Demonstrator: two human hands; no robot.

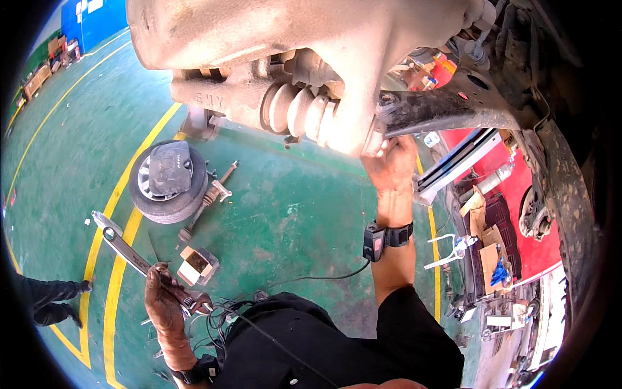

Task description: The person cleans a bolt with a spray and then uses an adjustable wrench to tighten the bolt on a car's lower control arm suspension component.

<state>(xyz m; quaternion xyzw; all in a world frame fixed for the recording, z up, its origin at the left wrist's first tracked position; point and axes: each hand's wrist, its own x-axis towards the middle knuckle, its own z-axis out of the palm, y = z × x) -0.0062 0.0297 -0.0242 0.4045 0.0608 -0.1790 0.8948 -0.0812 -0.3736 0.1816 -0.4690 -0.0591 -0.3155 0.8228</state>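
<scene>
My left hand is closed round a long metal wrench, held low at the left with its far end pointing up and left. More shiny metal shows at my fingers, too small to name. My right hand is raised to the underside of the pale metal suspension knuckle. Its fingers are closed at the bolted joint where the black control arm meets the knuckle; what they pinch is hidden. Left of that joint is the ribbed boot of the brake caliper.
On the green floor lie a tyre with a dark cover on it, a drive shaft and an open small carton. A person's legs stand at far left. Cardboard and parts lie at right. A cable runs to my right wrist.
</scene>
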